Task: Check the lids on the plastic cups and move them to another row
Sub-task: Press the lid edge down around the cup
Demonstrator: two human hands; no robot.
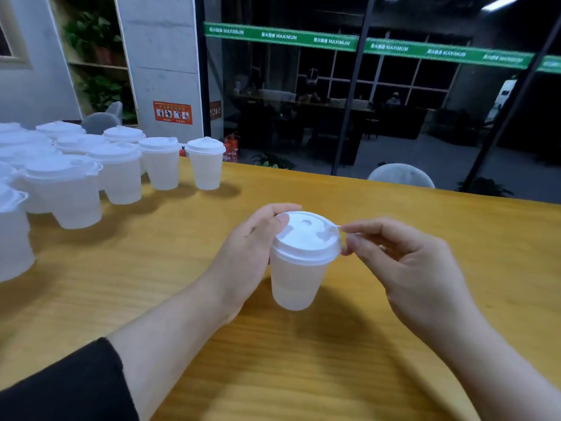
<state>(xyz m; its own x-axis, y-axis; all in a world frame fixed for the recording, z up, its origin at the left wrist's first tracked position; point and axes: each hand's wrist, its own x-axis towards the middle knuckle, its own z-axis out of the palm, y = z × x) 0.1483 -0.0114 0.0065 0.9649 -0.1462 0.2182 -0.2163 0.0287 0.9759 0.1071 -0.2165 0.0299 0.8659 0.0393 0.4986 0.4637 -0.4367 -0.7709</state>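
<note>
Left hand (247, 253) wraps around the translucent plastic cup (296, 282), thumb up on the white dome lid (306, 237). Cup is held tilted just above the yellow wooden surface (394, 299), roughly mid-surface, closer to the near edge. Right hand (416, 268) has fingers curled, fingertips (349, 238) pinching the lid's rim tab on the right side. Cluster of identical lidded translucent cups (121, 168) stands at the far-left corner of the surface, well apart from the held cup.

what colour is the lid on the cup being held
White, on a cloudy see-through cup; the lid shows best in the head view, the only one.
</note>
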